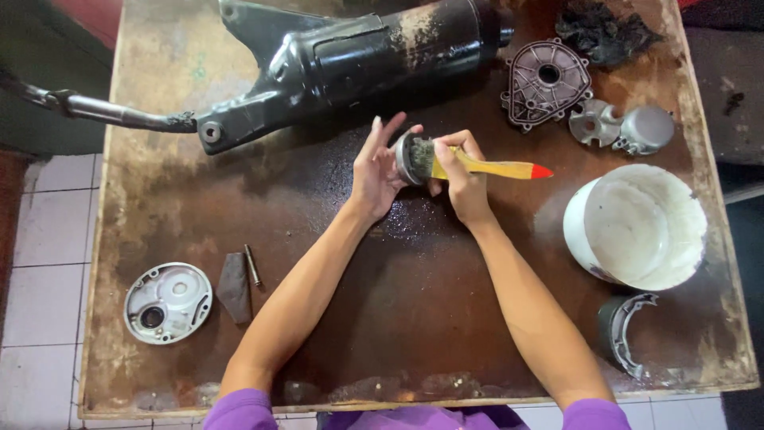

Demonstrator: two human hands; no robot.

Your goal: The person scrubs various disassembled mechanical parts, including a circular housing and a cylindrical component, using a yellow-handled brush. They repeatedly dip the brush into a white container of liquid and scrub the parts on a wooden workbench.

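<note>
- Two round metal covers bracket a greasy desk [414,318]: a pale cover [167,302] sits at the far left edge, beside a dark wedge [234,287] and a thin pin [252,265]. The pin, lying loose near the left forearm, looks liable to roll off if an elbow sweeps it.
- Across the top, a black exhaust [350,60] lies just beyond the hands, its pipe overhanging the desk's left edge; a nudge could shift it.
- At centre, the left hand [374,171] cups a small round part [408,158], thumb and palm closed on it, upper fingers splayed. On an oily surface, that loose hold risks a slip.
- The right hand [461,179] grips a yellow, red-tipped brush [485,167], bristles pressed to the part. Flicked grime could spatter skin or sleeves.
- To the right, a white bucket [637,227] stands near the brush handle, below a grey cover [547,82] and two small pieces [621,127]; a wide stroke could knock it.
</note>
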